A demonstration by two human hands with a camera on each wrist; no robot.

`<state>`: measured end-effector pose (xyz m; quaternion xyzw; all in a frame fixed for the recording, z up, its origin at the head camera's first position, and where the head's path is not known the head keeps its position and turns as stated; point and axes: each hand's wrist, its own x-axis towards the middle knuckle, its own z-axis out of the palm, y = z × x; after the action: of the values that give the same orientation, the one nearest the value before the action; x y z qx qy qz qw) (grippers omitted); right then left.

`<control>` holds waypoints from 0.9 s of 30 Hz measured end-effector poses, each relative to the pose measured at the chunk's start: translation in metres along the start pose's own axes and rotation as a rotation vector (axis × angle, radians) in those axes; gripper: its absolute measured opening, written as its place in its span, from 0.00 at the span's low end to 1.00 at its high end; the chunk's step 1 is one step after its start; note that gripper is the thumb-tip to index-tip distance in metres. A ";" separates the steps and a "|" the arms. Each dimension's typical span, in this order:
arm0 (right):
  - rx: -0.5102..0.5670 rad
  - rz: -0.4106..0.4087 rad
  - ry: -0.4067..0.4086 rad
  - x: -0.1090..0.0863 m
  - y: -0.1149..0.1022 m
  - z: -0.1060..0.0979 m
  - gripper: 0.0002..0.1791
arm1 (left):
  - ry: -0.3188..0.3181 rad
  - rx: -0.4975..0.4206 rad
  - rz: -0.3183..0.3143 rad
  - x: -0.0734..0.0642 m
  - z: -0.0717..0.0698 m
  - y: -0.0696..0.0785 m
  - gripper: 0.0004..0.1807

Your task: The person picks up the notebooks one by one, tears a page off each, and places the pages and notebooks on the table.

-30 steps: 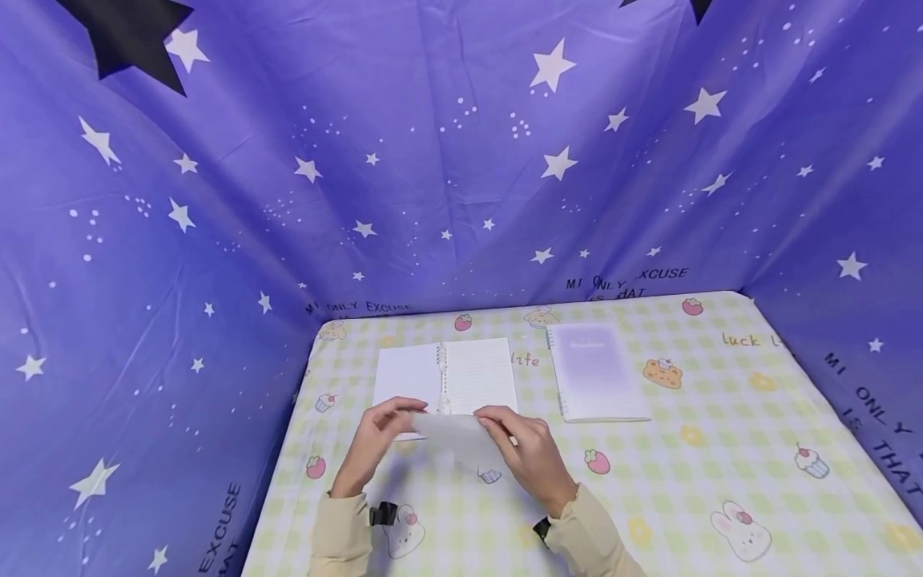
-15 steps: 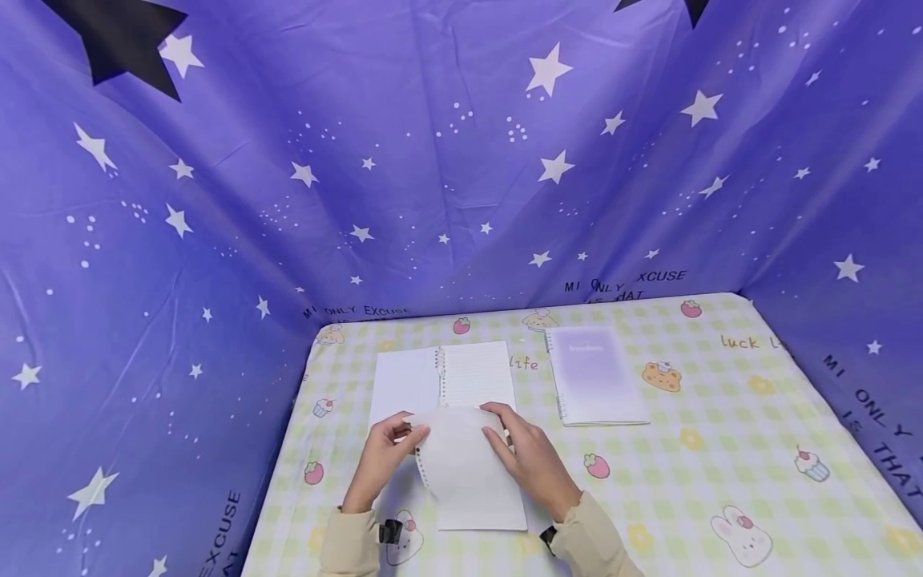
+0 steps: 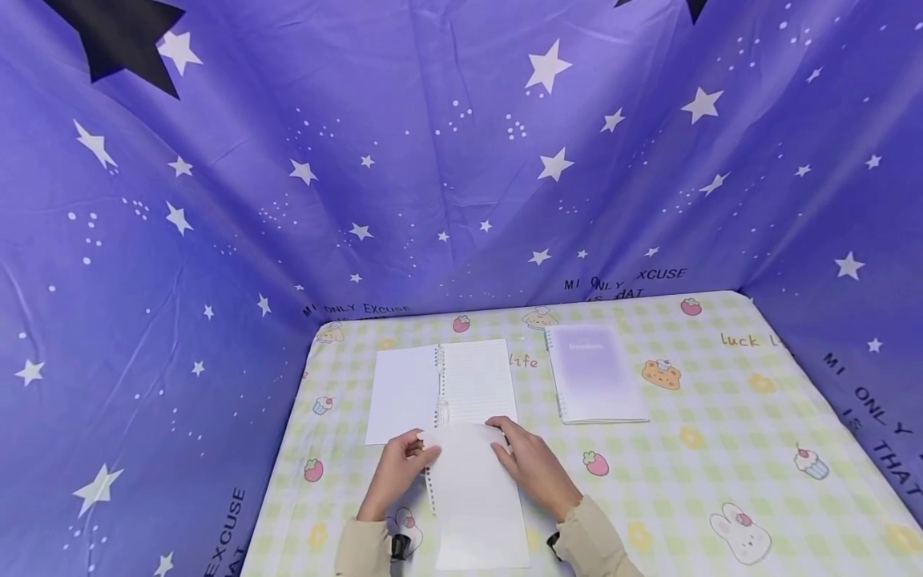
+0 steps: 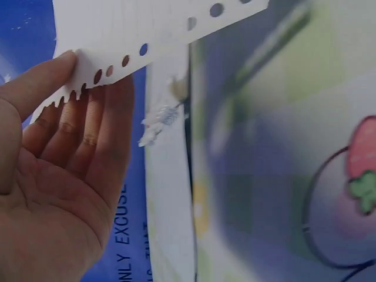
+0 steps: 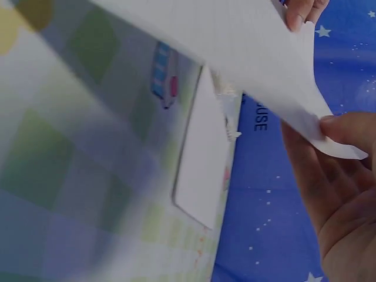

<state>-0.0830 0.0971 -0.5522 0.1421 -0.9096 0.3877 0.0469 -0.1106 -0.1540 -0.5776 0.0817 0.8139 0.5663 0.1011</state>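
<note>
A loose sheet of white paper (image 3: pixel 479 497) with punched holes down its left edge is held up between both hands. My left hand (image 3: pixel 400 469) pinches its upper left corner between thumb and fingers; in the left wrist view the holes (image 4: pixel 144 49) show, and some near the thumb look torn open. My right hand (image 3: pixel 534 465) pinches the upper right corner, with the thumb on top and the fingers beneath in the right wrist view. Just beyond the sheet lies an open ring-bound notebook (image 3: pixel 476 377) with lined pages, its near part hidden by the paper.
A closed notebook with a purple cover (image 3: pixel 598 377) lies to the right of the open one. Both are on a table with a green checked cloth (image 3: pixel 692 497). A blue-purple star-patterned curtain (image 3: pixel 447 160) stands behind and at the sides.
The sheet has swung from nearly edge-on to showing its broad face, and both hands have come down nearer to the body with it. The notebooks stay in place.
</note>
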 end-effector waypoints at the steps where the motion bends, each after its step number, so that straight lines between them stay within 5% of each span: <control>1: -0.003 0.008 -0.013 -0.001 0.002 0.002 0.17 | -0.003 0.020 0.001 0.000 0.001 -0.002 0.09; 27: -0.178 0.048 -0.076 -0.011 0.035 0.032 0.17 | 0.079 0.239 -0.003 -0.003 0.021 -0.024 0.07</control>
<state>-0.0818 0.0990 -0.6007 0.1304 -0.9446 0.3009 0.0154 -0.1023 -0.1443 -0.6070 0.0697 0.8791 0.4678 0.0592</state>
